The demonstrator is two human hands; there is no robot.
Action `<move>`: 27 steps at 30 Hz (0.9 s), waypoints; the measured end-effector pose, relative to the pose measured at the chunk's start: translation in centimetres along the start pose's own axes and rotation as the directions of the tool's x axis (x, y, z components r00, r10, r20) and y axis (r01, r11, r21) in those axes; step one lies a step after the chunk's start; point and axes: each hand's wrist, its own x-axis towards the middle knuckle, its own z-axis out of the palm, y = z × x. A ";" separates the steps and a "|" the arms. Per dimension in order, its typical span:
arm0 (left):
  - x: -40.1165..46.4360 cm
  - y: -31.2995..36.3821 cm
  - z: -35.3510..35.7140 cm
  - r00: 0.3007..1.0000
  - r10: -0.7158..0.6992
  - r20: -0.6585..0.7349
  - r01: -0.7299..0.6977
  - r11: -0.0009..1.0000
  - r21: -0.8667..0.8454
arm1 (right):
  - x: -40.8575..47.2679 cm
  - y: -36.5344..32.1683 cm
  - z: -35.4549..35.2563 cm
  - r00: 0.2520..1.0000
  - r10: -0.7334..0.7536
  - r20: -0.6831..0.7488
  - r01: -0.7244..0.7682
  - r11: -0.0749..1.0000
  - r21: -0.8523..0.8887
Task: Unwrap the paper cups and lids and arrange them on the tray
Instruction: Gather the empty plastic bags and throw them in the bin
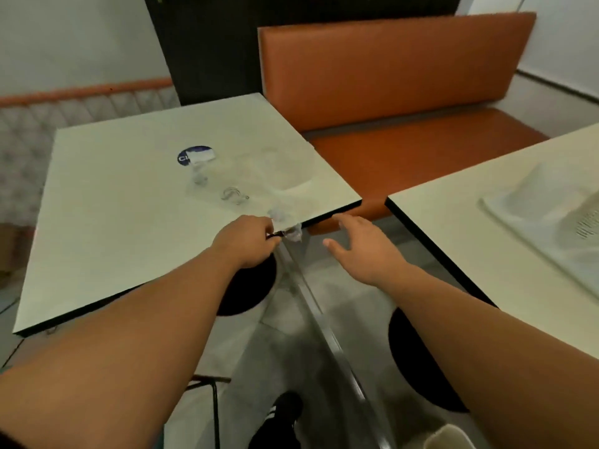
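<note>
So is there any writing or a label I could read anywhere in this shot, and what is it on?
"C": one white letter at the left edge of the round dark blue sticker on the pale square table; a white patch hides the rest.
Nothing else: the clear plastic wrapping shows no readable print.

Orange padded bench (398,76) behind two pale tables (107,202), grey floor (291,345).
</note>
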 end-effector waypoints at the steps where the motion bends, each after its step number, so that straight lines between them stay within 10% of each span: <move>1: 1.6 -1.5 0.1 1.000 -0.017 0.003 0.017 1.000 -0.012 | 2.4 -0.4 0.7 1.000 0.017 0.025 -0.017 1.000 -0.004; 17: 17.6 -12.5 2.7 0.997 0.069 0.044 -0.077 0.975 0.210 | 19.9 -1.1 8.3 0.978 0.135 0.157 -0.113 0.984 -0.140; 27: 18.8 -14.4 3.0 0.947 0.214 -0.238 -0.197 0.976 0.094 | 21.0 -1.1 7.7 0.992 0.121 0.042 -0.117 0.989 -0.093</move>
